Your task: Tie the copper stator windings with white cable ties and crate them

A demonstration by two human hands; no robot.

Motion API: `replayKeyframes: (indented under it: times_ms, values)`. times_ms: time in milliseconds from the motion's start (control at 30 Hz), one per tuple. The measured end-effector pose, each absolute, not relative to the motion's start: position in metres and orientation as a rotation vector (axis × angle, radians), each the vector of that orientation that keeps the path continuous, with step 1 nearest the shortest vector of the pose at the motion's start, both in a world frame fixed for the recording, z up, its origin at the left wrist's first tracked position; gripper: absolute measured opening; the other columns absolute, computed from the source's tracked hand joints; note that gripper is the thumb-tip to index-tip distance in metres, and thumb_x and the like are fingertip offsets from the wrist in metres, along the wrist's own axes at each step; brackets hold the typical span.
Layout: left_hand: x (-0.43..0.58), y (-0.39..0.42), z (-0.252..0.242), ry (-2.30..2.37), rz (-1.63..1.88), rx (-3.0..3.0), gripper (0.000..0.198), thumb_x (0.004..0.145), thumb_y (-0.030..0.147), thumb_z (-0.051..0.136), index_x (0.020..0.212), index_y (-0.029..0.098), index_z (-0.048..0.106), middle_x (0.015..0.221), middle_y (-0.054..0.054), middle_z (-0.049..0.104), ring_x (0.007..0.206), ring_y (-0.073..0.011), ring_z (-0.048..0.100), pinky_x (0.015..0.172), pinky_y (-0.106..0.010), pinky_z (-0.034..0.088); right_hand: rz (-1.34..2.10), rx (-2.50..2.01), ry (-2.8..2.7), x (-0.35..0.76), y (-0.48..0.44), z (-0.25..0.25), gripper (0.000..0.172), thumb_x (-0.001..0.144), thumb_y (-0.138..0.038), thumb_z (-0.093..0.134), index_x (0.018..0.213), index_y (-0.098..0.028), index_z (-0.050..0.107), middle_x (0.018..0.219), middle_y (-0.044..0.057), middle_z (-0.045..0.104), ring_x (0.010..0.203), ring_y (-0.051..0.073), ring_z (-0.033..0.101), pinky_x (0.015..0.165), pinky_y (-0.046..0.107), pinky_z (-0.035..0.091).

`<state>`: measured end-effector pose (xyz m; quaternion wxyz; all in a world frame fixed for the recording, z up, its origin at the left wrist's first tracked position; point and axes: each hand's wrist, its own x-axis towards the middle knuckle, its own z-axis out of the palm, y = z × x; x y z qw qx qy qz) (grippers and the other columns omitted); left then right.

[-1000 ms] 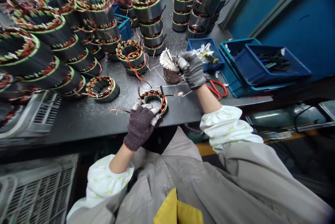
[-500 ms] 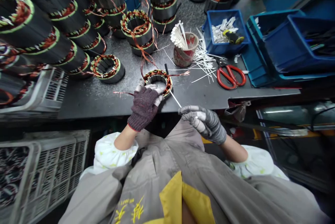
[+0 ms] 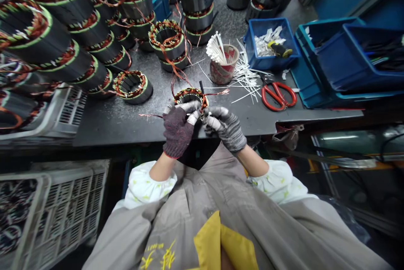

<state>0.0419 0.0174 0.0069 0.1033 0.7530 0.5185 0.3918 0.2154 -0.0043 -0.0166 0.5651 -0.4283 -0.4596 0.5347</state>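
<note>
A wire-wound motor stator (image 3: pixel 184 97) with a green-yellow rim and copper windings lies near the table's front edge. My left hand (image 3: pixel 178 130), in a dark purple glove with white-wrapped fingertips, grips its near left side. My right hand (image 3: pixel 227 130), in a grey glove, is pinched closed at the stator's near right rim, close to the left fingertips. Its fingers hide most of the white cable tie there. Copper leads spread from the stator, and a black sleeve stands up at its right rim.
Stacked stators (image 3: pixel 91 30) fill the left and back; a single stator (image 3: pixel 133 87) stands nearer. Right of my work are a cup (image 3: pixel 224 72) of white cable ties, loose ties (image 3: pixel 248 76), red-handled scissors (image 3: pixel 278 96) and blue bins (image 3: pixel 271 57). A plastic crate (image 3: pixel 72 202) sits low left.
My right hand has moved left and forward, from the tie's outer end to the stator's rim. The white tie no longer shows stretched between them. My left hand stays on the stator.
</note>
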Motion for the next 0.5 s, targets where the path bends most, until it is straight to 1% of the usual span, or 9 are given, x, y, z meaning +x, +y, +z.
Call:
replayKeyframes:
  times_ms: [33,67,133,200,300,433,500]
  values:
    - [0.043,0.018,0.006,1.515,1.164,2.272,0.022,0.103,0.034,0.059,0.115,0.026,0.075,0.113,-0.004,0.082,0.113,-0.0238,0.075,0.118,-0.050,0.048,1.342,-1.024,-0.972,0.214,-0.002,-0.014,0.041,0.079,-0.058,0.089,0.093,-0.025,0.071,0.068,-0.004,0.070,0.054,0.015,0.065,0.050,0.027,0.055]
    - [0.043,0.019,0.005,1.505,1.175,2.325,0.021,0.103,0.034,0.059,0.111,0.026,0.076,0.110,-0.004,0.082,0.112,-0.0239,0.075,0.120,-0.051,0.045,1.392,-1.039,-0.904,0.213,-0.001,-0.012,0.045,0.074,-0.059,0.093,0.090,-0.024,0.068,0.064,-0.005,0.067,0.049,0.014,0.061,0.046,0.026,0.051]
    - [0.043,0.020,0.002,1.494,1.194,2.395,0.022,0.102,0.031,0.058,0.112,0.027,0.077,0.110,-0.004,0.082,0.114,-0.0245,0.073,0.124,-0.052,0.040,1.395,-1.064,-0.902,0.214,0.000,-0.007,0.047,0.070,-0.059,0.094,0.084,-0.024,0.067,0.063,-0.005,0.066,0.050,0.013,0.060,0.047,0.026,0.051]
    - [0.042,0.019,0.000,1.478,1.187,2.439,0.025,0.101,0.030,0.057,0.115,0.027,0.077,0.111,-0.004,0.081,0.116,-0.0251,0.072,0.125,-0.052,0.037,1.317,-1.087,-1.008,0.216,0.001,-0.006,0.043,0.074,-0.059,0.091,0.083,-0.023,0.069,0.068,-0.003,0.069,0.057,0.014,0.063,0.056,0.028,0.055]
    - [0.040,0.018,0.000,1.469,1.145,2.515,0.028,0.099,0.030,0.057,0.117,0.027,0.078,0.112,-0.005,0.081,0.118,-0.0262,0.071,0.123,-0.053,0.038,1.161,-1.113,-1.189,0.218,0.004,-0.009,0.039,0.080,-0.060,0.085,0.086,-0.023,0.074,0.079,0.000,0.075,0.070,0.017,0.068,0.070,0.033,0.060]
    - [0.037,0.015,0.009,1.435,1.022,2.594,0.031,0.100,0.033,0.057,0.123,0.028,0.077,0.115,-0.004,0.082,0.120,-0.0260,0.072,0.126,-0.055,0.035,0.936,-1.155,-1.421,0.223,0.014,-0.018,0.040,0.091,-0.062,0.074,0.089,-0.023,0.077,0.086,0.004,0.078,0.078,0.020,0.071,0.077,0.037,0.061]
    - [0.035,0.013,0.012,1.415,0.957,2.591,0.031,0.102,0.035,0.057,0.124,0.029,0.077,0.118,-0.004,0.082,0.121,-0.0259,0.072,0.127,-0.056,0.033,0.776,-1.160,-1.586,0.229,0.018,-0.020,0.039,0.097,-0.061,0.067,0.093,-0.024,0.079,0.093,0.006,0.079,0.085,0.022,0.072,0.082,0.038,0.060]
